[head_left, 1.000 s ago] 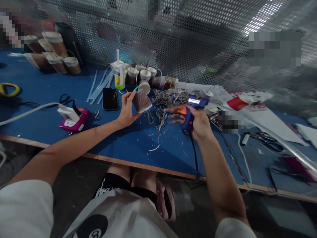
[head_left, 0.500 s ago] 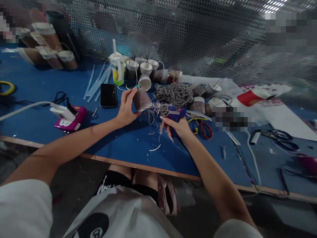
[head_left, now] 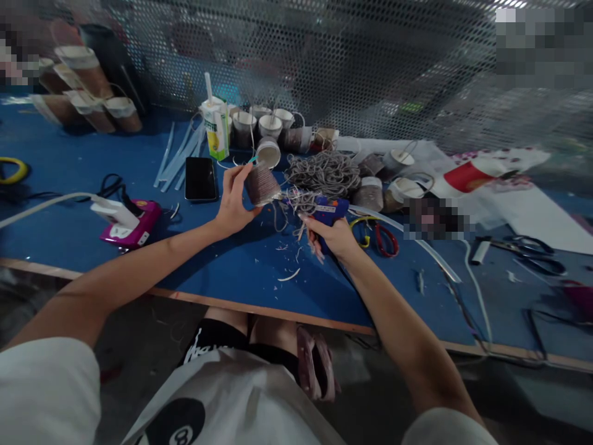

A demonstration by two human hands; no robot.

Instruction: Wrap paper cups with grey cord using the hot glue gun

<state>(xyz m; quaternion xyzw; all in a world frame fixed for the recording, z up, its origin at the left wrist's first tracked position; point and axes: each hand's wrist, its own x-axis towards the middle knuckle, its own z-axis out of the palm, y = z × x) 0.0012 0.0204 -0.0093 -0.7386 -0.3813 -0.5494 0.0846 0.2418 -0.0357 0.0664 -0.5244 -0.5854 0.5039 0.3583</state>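
My left hand (head_left: 235, 201) grips a small cup wrapped in brownish cord (head_left: 262, 184), tilted on its side above the blue table. In my right hand (head_left: 332, 233) is a blue hot glue gun (head_left: 330, 209), its nozzle touching or very near the cup's lower right end. A long clear glue stick (head_left: 410, 230) juts from the gun's back. Grey cord hangs over the gun's front, and a heap of the same grey cord (head_left: 323, 172) lies just behind. A white-rimmed cup (head_left: 267, 152) stands tilted behind the held one.
Several cups (head_left: 270, 125), a drink carton (head_left: 215, 130) and a phone (head_left: 201, 179) stand or lie behind my hands. A magenta power adapter (head_left: 132, 222) sits at left. Red-handled scissors (head_left: 386, 240) and black scissors (head_left: 532, 253) lie right. More cups (head_left: 92, 74) are stacked far left.
The glue stick behind the gun now reaches further right and lower in view. Both hands keep almost the same place on the cup and gun; the view has shifted slightly.
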